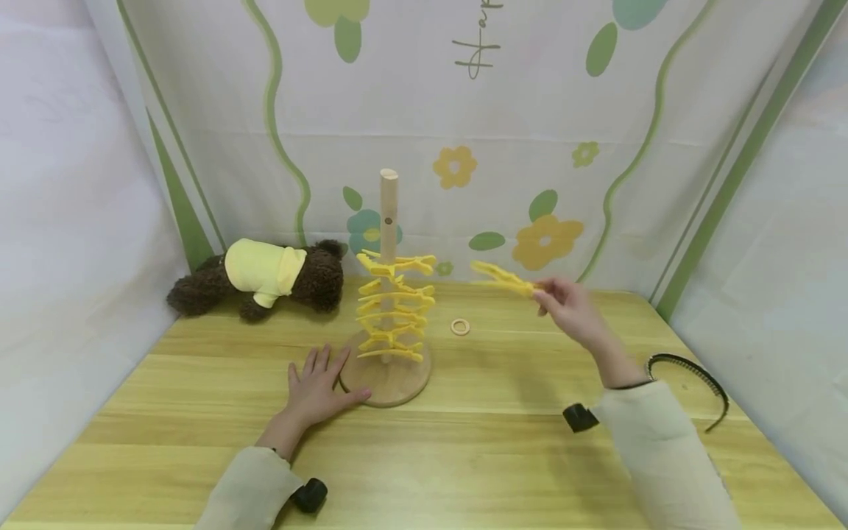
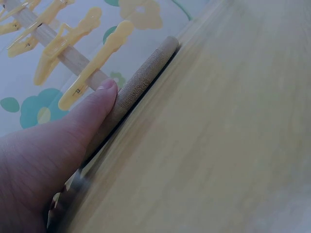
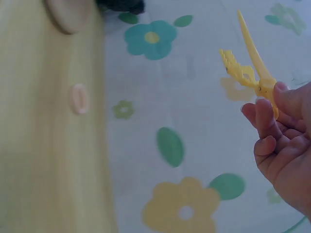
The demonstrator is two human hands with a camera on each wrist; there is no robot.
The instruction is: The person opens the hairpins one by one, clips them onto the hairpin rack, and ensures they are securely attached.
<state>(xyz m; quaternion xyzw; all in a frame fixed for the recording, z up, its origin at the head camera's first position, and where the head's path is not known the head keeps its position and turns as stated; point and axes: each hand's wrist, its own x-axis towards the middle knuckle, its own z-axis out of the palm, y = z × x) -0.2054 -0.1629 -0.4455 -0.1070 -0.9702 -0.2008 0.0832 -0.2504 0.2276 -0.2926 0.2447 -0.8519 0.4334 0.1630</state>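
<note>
Between thumb and fingers my right hand (image 1: 568, 311) pinches a yellow alligator hair clip (image 1: 502, 278) by its end, raised above the table. In the right wrist view the hair clip (image 3: 256, 77) is spread apart, with teeth along one arm. A wooden post (image 1: 389, 199) rises from a round wooden base (image 1: 387, 390). Several more yellow hair clips (image 1: 396, 298) are stacked crosswise along its lower half. Spread fingers of my left hand (image 1: 316, 394) rest at the left side of the base, and the thumb (image 2: 104, 99) presses on its edge.
A brown plush bear (image 1: 265, 276) in a yellow shirt lies at the back left. A small wooden ring (image 1: 460, 327) lies right of the post, and a black toothed headband (image 1: 702, 372) near the table's right edge. Patterned fabric walls (image 1: 517, 103) enclose the table.
</note>
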